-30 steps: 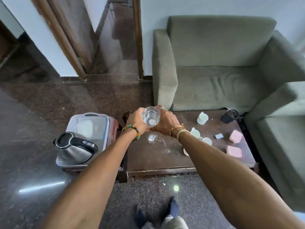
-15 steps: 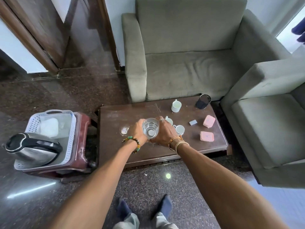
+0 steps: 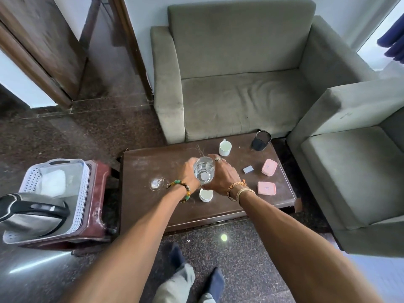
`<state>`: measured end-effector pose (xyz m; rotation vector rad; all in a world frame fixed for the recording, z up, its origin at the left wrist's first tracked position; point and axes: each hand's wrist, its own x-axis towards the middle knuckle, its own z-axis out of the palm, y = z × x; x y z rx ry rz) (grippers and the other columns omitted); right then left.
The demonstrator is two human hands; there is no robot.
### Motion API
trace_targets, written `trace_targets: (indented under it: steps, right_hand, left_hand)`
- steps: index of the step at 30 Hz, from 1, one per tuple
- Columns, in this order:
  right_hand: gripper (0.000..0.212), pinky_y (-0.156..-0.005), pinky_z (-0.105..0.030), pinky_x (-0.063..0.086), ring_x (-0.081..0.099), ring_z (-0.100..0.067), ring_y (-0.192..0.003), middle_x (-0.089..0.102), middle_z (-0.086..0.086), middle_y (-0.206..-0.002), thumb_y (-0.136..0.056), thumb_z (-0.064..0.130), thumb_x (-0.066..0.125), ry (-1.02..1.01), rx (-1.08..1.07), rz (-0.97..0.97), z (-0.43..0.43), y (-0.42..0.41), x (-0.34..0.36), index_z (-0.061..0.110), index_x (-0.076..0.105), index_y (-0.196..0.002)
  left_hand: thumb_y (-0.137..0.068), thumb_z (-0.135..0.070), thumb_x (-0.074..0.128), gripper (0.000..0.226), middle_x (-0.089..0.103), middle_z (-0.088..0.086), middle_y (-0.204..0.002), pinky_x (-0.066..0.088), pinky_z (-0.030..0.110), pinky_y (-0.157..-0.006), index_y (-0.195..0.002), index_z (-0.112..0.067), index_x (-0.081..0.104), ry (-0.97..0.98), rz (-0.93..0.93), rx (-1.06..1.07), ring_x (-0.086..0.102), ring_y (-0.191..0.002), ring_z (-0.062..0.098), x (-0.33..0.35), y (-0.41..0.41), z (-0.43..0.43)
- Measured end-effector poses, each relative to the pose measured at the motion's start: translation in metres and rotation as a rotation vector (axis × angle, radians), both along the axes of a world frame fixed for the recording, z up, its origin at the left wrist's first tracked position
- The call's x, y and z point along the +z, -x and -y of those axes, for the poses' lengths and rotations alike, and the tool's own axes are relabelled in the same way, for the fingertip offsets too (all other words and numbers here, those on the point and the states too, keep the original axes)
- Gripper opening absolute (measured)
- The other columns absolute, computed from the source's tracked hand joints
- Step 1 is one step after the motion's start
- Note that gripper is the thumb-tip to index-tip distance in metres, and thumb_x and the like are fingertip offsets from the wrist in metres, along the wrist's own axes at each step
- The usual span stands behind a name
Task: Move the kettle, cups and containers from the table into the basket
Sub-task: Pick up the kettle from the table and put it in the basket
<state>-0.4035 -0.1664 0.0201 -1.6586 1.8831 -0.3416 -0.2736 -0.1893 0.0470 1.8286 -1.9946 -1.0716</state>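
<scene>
Glass clasped between left hand and right hand over the middle of the table — not yet heading for the basket.

Over the last second the hands have drifted from the table's left end, above the wet smear, to the centre of the frame, so the glass is now farther from the basket at left. I'd say the carry hasn't really begun. The kettle already lies in the basket at lower left. A white cup, a second cup just under the wrists, a dark cup and two pink containers at right wait on the tabletop. Both arms reach straight out, hands on opposite sides of the glass — fingers wrapped round its wall, apparently holding it clear of the wood.
</scene>
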Motion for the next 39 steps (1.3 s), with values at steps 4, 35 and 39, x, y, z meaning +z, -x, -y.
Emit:
trace_targets:
  steps: [4, 35, 39]
  right_hand:
    - [0.090, -0.085, -0.037, 0.052, 0.063, -0.030, -0.105, 0.060, -0.005, -0.123, -0.054, 0.039, 0.088, -0.050, -0.054, 0.008, 0.007, -0.006, -0.023, 0.023, 0.043, -0.129]
    - [0.088, -0.085, -0.043, 0.054, 0.060, -0.031, -0.110, 0.041, -0.001, -0.137, -0.071, 0.037, 0.080, -0.228, 0.105, -0.059, 0.225, 0.023, -0.229, 0.019, 0.032, -0.143]
    - [0.085, -0.088, -0.042, 0.054, 0.058, -0.028, -0.113, 0.044, -0.002, -0.133, -0.072, 0.038, 0.079, -0.209, 0.110, -0.049, 0.253, 0.020, -0.253, 0.020, 0.035, -0.143]
  left_hand:
    - [-0.073, -0.008, 0.068, 0.025, 0.059, -0.004, -0.073, 0.036, 0.016, -0.039, -0.082, -0.026, 0.054, -0.071, 0.038, -0.017, 0.043, -0.051, 0.001, -0.027, -0.002, 0.014]
    - [-0.076, -0.007, 0.075, 0.043, 0.068, -0.005, -0.096, 0.057, 0.031, -0.080, -0.106, -0.029, 0.056, -0.209, -0.228, 0.360, 0.066, -0.089, 0.017, -0.268, 0.037, 0.208]
    - [-0.076, -0.016, 0.077, 0.034, 0.062, -0.016, -0.089, 0.040, -0.001, -0.061, -0.103, -0.029, 0.061, -0.130, -0.138, 0.347, 0.059, -0.077, 0.005, -0.291, 0.032, 0.234]
